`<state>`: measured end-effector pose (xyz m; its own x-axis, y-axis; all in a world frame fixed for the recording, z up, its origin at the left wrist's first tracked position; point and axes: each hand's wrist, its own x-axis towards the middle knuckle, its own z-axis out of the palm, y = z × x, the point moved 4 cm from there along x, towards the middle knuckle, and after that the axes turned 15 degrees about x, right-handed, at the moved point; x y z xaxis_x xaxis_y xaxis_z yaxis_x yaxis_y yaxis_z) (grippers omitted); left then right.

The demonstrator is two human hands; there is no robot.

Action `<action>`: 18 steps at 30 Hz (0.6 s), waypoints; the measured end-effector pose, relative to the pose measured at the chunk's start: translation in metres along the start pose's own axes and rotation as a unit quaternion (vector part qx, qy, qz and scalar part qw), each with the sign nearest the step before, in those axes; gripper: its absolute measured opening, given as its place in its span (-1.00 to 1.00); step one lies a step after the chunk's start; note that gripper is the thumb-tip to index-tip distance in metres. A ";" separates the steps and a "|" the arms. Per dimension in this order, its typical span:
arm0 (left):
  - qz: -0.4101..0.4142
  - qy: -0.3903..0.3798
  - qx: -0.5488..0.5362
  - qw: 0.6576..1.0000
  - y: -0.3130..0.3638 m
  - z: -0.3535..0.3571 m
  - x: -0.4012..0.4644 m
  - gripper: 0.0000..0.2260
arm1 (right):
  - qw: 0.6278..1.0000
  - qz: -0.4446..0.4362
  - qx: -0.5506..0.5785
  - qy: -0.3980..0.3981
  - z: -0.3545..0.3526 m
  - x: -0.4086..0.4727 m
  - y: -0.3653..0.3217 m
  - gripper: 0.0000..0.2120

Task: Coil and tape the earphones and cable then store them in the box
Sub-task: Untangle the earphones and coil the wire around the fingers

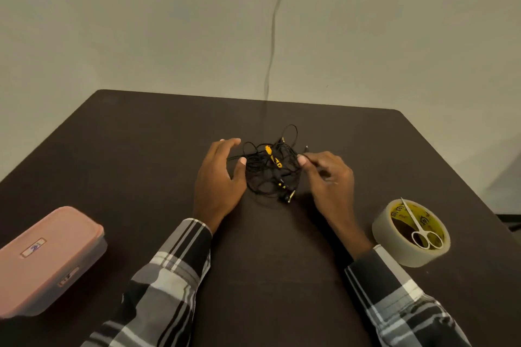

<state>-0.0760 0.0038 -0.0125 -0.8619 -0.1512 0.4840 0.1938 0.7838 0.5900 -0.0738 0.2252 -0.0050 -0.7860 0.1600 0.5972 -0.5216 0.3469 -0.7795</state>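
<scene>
Your tangled earphones and cable (pixel 270 170), black with yellow-orange accents, lie in a loose heap on the dark tabletop (pixel 141 149), and everything else can be placed from that heap. Your left hand (pixel 220 180) sits just to the heap's left, its grip half open: fingers gently curved over the edge of the tangle, thumb tip touching the outer strands, nothing closed around. Your right hand (pixel 329 177) is just to the heap's right, thumb and forefinger pinching a thin black strand that runs out of the tangle; the other fingers are curled in. Well to the heap's right and nearer you stands a roll of clear tape (pixel 386 236), with small scissors (pixel 420 229) resting across its open top. Far to the heap's left, near the tabletop's near edge, lies the pink box (pixel 48 259), lid on. Plaid sleeves (pixel 169 276) cover both forearms.
</scene>
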 end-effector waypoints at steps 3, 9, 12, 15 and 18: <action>-0.011 0.021 -0.010 1.000 -0.002 -0.002 0.002 -0.70 | 0.993 0.040 0.105 0.046 -0.007 0.006 -0.008 -0.92; 0.087 0.010 0.000 0.996 0.011 0.002 0.000 -0.74 | 0.969 0.083 0.229 0.041 -0.001 0.006 -0.022 -0.88; 0.148 0.012 -0.043 0.988 0.024 -0.001 -0.004 -0.75 | 0.959 0.106 0.261 0.009 0.004 0.005 -0.027 -0.86; 0.168 -0.042 -0.110 0.979 0.037 0.000 -0.010 -0.71 | 0.945 0.137 0.297 -0.024 0.006 0.003 -0.032 -0.85; 0.182 -0.053 -0.084 0.978 0.042 0.005 -0.015 -0.72 | 0.929 0.157 0.334 -0.039 0.005 0.002 -0.034 -0.85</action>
<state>-0.0567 0.0421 0.0021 -0.7630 0.1903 0.6177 0.5638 0.6633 0.4921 -0.0588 0.2093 0.0215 -0.9420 0.0798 0.3260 -0.3322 -0.3597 -0.8719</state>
